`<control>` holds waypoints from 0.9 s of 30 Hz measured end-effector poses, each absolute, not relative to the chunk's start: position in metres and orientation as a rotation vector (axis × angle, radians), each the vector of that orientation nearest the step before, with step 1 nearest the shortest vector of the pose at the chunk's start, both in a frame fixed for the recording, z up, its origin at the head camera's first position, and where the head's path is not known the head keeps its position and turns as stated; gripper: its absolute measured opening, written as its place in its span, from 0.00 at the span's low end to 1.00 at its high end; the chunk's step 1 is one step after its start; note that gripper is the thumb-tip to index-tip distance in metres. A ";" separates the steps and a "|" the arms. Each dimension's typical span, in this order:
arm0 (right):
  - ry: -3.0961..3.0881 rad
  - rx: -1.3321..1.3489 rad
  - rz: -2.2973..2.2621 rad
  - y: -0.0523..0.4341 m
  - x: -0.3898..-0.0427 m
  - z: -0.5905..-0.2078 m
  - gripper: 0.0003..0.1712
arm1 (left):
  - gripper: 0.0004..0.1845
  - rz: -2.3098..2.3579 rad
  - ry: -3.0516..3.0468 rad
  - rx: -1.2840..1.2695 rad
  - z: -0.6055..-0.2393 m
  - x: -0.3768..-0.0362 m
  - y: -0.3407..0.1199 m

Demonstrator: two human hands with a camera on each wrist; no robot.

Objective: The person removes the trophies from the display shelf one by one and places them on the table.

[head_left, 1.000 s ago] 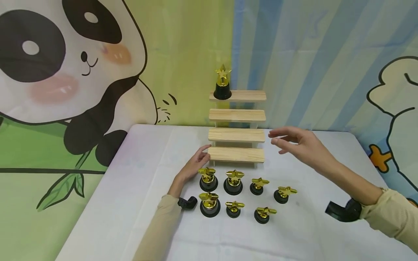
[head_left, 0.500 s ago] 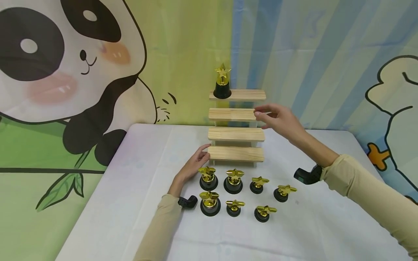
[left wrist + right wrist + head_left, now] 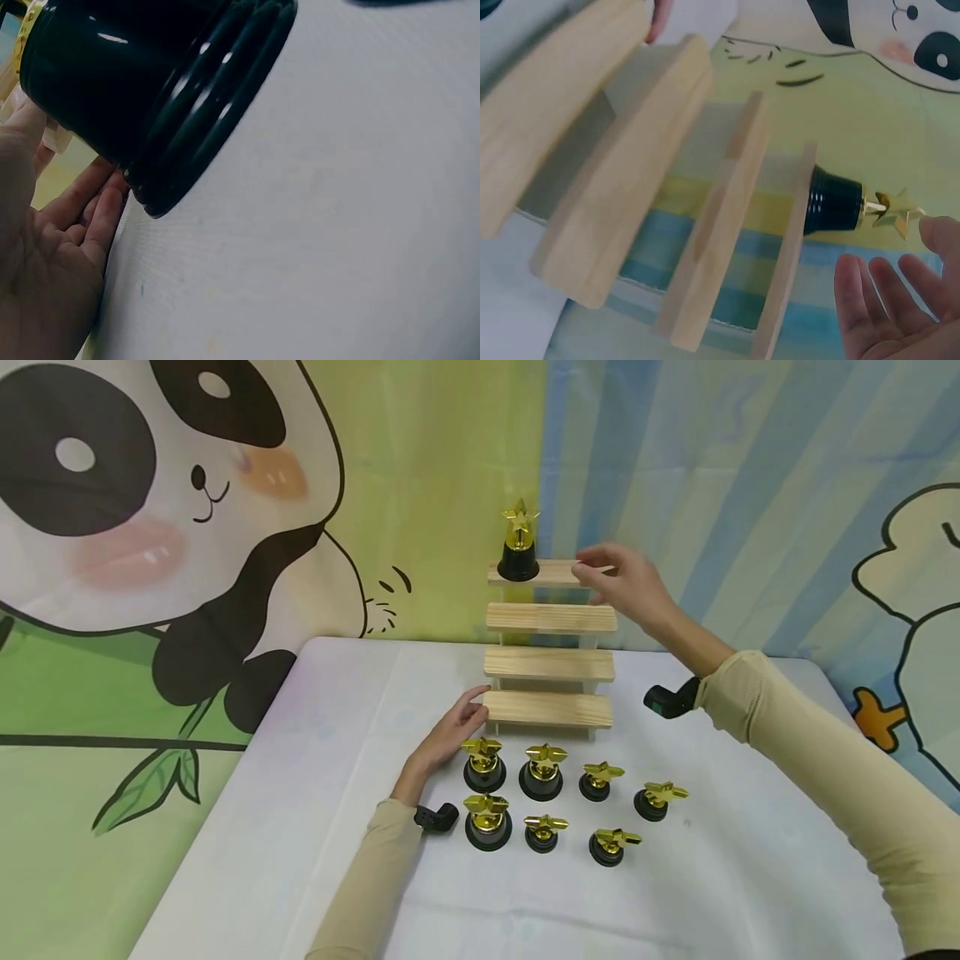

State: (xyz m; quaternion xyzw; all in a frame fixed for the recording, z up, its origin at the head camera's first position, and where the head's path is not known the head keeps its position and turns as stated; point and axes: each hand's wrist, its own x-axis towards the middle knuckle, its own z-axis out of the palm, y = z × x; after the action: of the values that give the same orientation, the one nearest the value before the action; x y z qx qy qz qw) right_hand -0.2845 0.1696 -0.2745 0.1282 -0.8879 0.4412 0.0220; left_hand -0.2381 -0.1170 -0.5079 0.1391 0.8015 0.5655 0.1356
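Note:
A four-step wooden display rack stands at the back of the table. On the left of its top shelf a gold star trophy with a black base stands upright. My right hand hovers at that shelf's right end, fingers loosely bent, holding nothing; the right wrist view shows its fingers apart from the trophy. My left hand rests on the table, fingertips against the left end of the bottom shelf. Close by it, a trophy's black base fills the left wrist view's top corner.
Several more star trophies, larger ones at left and smaller ones at right, stand in two rows before the rack on the white-covered table. A printed backdrop with a panda hangs behind.
My right hand has moved up and left, from beside the lower shelves to the right end of the top shelf. My left hand and the trophies have stayed put.

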 end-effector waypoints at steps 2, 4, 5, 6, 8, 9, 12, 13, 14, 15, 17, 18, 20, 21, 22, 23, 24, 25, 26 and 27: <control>-2.747 0.359 1.382 0.168 -0.293 -0.270 0.30 | 0.27 1.631 2.321 0.411 -0.508 -0.239 -0.116; -2.736 0.321 1.420 0.165 -0.300 -0.266 0.31 | 0.27 1.627 2.319 0.414 -0.509 -0.239 -0.116; -2.729 0.306 1.439 0.163 -0.304 -0.264 0.31 | 0.27 1.624 2.318 0.415 -0.509 -0.239 -0.116; -2.721 0.293 1.456 0.161 -0.307 -0.262 0.31 | 0.27 1.622 2.317 0.415 -0.509 -0.239 -0.116; -2.713 0.269 1.487 0.156 -0.314 -0.259 0.31 | 0.27 1.621 2.316 0.414 -0.510 -0.238 -0.117; -2.711 0.259 1.499 0.153 -0.317 -0.257 0.31 | 0.27 1.621 2.315 0.406 -0.510 -0.237 -0.117; -2.720 0.244 1.524 0.144 -0.326 -0.253 0.31 | 0.27 1.629 2.314 0.408 -0.509 -0.236 -0.117; -2.727 0.244 1.527 0.141 -0.329 -0.251 0.31 | 0.27 1.624 2.303 0.407 -0.504 -0.233 -0.117; -2.737 0.247 1.525 0.138 -0.332 -0.250 0.31 | 0.27 1.625 2.304 0.406 -0.503 -0.233 -0.117; -2.747 0.249 1.526 0.135 -0.334 -0.248 0.31 | 0.27 1.626 2.305 0.401 -0.503 -0.232 -0.117; -2.769 0.260 1.526 0.130 -0.338 -0.246 0.32 | 0.27 1.626 2.310 0.400 -0.502 -0.231 -0.117; -2.778 0.268 1.528 0.127 -0.340 -0.245 0.33 | 0.27 1.626 2.313 0.394 -0.502 -0.231 -0.117; -2.795 0.276 1.525 0.123 -0.342 -0.243 0.33 | 0.26 1.628 2.330 0.388 -0.507 -0.232 -0.117; -2.799 0.279 1.522 0.122 -0.344 -0.243 0.34 | 0.26 1.627 2.333 0.385 -0.507 -0.231 -0.117; -2.800 0.283 1.520 0.121 -0.345 -0.243 0.34 | 0.26 1.625 2.335 0.389 -0.507 -0.231 -0.117; -2.802 0.288 1.516 0.120 -0.346 -0.242 0.34 | 0.26 1.632 2.326 0.392 -0.507 -0.231 -0.117; -2.804 0.291 1.507 0.120 -0.346 -0.242 0.34 | 0.26 1.638 2.318 0.396 -0.507 -0.231 -0.117; -2.805 0.299 1.494 0.119 -0.347 -0.242 0.33 | 0.27 1.643 2.312 0.402 -0.507 -0.231 -0.117; -2.808 0.305 1.481 0.119 -0.348 -0.242 0.33 | 0.27 1.651 2.302 0.406 -0.508 -0.231 -0.117; -2.810 0.308 1.472 0.119 -0.348 -0.242 0.33 | 0.27 1.657 2.295 0.407 -0.508 -0.231 -0.117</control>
State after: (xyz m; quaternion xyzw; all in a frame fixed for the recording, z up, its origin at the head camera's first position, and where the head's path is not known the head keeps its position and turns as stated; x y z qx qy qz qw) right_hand -0.3480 0.1193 -0.2423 0.0966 -0.8814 0.4618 -0.0227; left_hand -0.2306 -0.1168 -0.5085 0.1410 0.7945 0.5736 0.1407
